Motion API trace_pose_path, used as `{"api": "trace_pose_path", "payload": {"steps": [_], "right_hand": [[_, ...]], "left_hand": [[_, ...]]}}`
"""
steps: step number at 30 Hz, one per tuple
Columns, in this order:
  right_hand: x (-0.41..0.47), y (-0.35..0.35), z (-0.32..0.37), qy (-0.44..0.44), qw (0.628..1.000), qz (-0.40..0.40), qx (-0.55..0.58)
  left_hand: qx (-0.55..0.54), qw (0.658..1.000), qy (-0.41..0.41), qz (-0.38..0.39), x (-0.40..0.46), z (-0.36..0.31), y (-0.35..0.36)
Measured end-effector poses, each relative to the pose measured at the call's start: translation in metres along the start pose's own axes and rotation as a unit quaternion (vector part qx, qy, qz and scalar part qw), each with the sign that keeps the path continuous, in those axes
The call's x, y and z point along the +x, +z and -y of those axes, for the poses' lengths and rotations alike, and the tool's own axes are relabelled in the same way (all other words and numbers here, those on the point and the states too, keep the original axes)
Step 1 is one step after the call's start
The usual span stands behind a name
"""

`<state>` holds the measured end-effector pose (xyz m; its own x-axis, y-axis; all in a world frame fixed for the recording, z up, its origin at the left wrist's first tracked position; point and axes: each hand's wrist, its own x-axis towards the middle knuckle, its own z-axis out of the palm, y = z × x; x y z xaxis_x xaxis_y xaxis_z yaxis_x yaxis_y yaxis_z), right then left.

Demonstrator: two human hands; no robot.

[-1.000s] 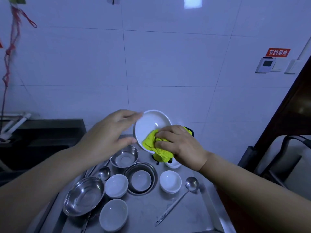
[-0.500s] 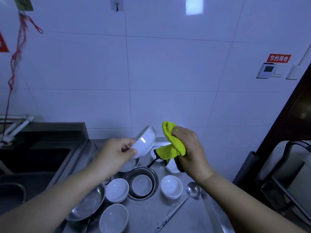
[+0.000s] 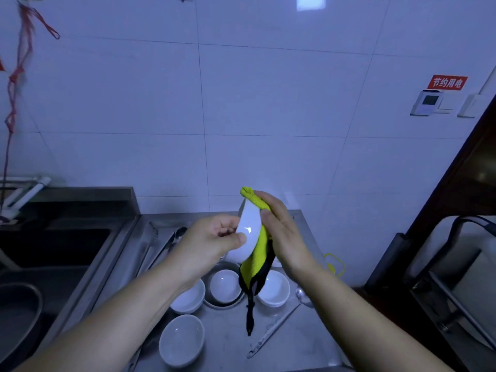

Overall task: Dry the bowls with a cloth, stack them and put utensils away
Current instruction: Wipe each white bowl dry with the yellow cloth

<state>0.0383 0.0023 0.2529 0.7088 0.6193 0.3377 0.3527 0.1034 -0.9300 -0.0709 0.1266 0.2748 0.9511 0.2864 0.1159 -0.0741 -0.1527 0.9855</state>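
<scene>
At the centre of the frame we hold a white bowl (image 3: pixel 248 232) on edge above the counter, our left hand (image 3: pixel 212 238) pinching its rim with curled fingers while our right hand (image 3: pixel 281 232), fingers fairly straight and together, presses the yellow cloth (image 3: pixel 259 253) against it. We judge the drying barely begun: several white bowls (image 3: pixel 182 336) sit unstacked lower centre, and a ladle (image 3: pixel 279 323) lies loose. Around them spread the steel counter (image 3: pixel 295 353), a sink (image 3: pixel 53 251) at left, and a tiled wall (image 3: pixel 268 103).
</scene>
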Motion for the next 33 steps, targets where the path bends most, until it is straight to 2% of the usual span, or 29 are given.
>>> {"api": "trace_pose_path", "payload": {"steps": [2, 3, 5, 8, 11, 12, 16, 20, 23, 27, 30, 33], "right_hand": [[0.005, -0.006, 0.001, 0.024, 0.999, 0.000, 0.045], [0.004, -0.007, 0.002, 0.008, 0.999, -0.009, 0.046], [0.001, -0.003, 0.003, -0.066, 0.997, -0.045, -0.017], [-0.009, 0.011, -0.005, -0.185, 0.965, -0.086, -0.166], [-0.025, 0.024, -0.019, -0.253, 0.936, -0.114, -0.218], [-0.029, 0.025, -0.025, -0.251, 0.940, -0.122, -0.199], [-0.027, 0.015, -0.031, -0.131, 0.978, -0.146, -0.065], [-0.012, 0.011, -0.016, -0.113, 0.979, -0.135, -0.101], [-0.013, 0.012, -0.009, -0.152, 0.972, -0.125, -0.127], [-0.022, 0.004, -0.020, -0.229, 0.939, -0.093, -0.240], [-0.017, -0.015, -0.028, -0.231, 0.914, -0.081, -0.322], [-0.005, -0.021, -0.019, -0.219, 0.909, -0.102, -0.339]], "left_hand": [[-0.027, 1.000, 0.007, -0.007, -0.001, -0.002, 0.000], [-0.042, 0.999, 0.011, -0.010, -0.002, -0.003, 0.000], [-0.077, 0.997, 0.007, -0.028, 0.001, -0.003, 0.001], [-0.119, 0.991, -0.001, -0.067, 0.011, -0.003, -0.003], [-0.164, 0.982, -0.010, -0.096, 0.018, -0.005, -0.008], [-0.182, 0.978, -0.010, -0.102, 0.019, -0.006, -0.010], [-0.202, 0.975, -0.007, -0.094, 0.019, -0.006, -0.014], [-0.191, 0.978, -0.015, -0.085, 0.017, -0.002, -0.010], [-0.201, 0.975, 0.001, -0.093, 0.019, -0.005, -0.014], [-0.222, 0.968, 0.005, -0.116, 0.018, -0.012, -0.021], [-0.224, 0.969, -0.005, -0.107, 0.013, -0.011, -0.022], [-0.223, 0.972, -0.011, -0.072, 0.011, -0.010, -0.020]]}}
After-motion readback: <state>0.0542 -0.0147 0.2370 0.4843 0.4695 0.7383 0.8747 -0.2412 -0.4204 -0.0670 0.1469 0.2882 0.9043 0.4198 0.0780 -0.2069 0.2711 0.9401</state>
